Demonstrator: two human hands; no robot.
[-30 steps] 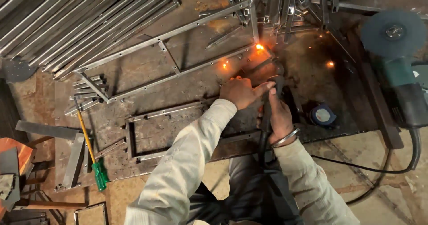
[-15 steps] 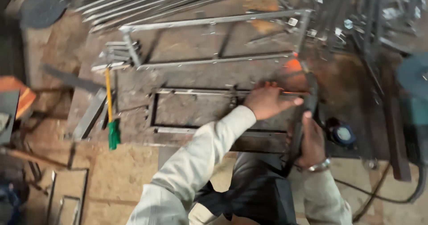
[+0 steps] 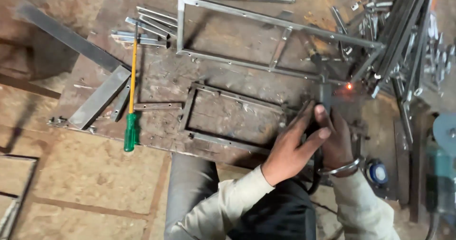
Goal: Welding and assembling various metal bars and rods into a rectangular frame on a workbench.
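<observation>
Hands: my left hand (image 3: 290,145) and my right hand (image 3: 338,142) are both closed round the dark handle of the welding electrode holder (image 3: 325,90), the left wrapped over the right; a metal bangle (image 3: 343,168) sits on my right wrist.
Holder: it stands nearly upright at the right edge of the rusty steel work plate (image 3: 156,78), its tip up near the larger frame; a small orange spark (image 3: 349,85) glows just to its right.
Handling: I judge the holder rigid and fairly light, dragged a little by its black cable (image 3: 316,173); the insulated handle, well below the hot tip, is the place to grip.
Frames: two. The small rectangular frame of grey flat bar (image 3: 228,119) lies flat just left of my hands; the larger rectangular frame of bright steel strip (image 3: 266,40), with one cross-piece, lies beyond it. Both look stiff, heavy for their size, sharp at the corners and probably hot near fresh welds.
Screwdriver: one, yellow shaft and green handle (image 3: 131,97), at the left of the plate.
Offcuts: several short bright strips (image 3: 142,28) near the screwdriver's tip; I cannot count them exactly.
Grinder: one, teal-bodied angle grinder (image 3: 441,173), at the far right edge.
</observation>
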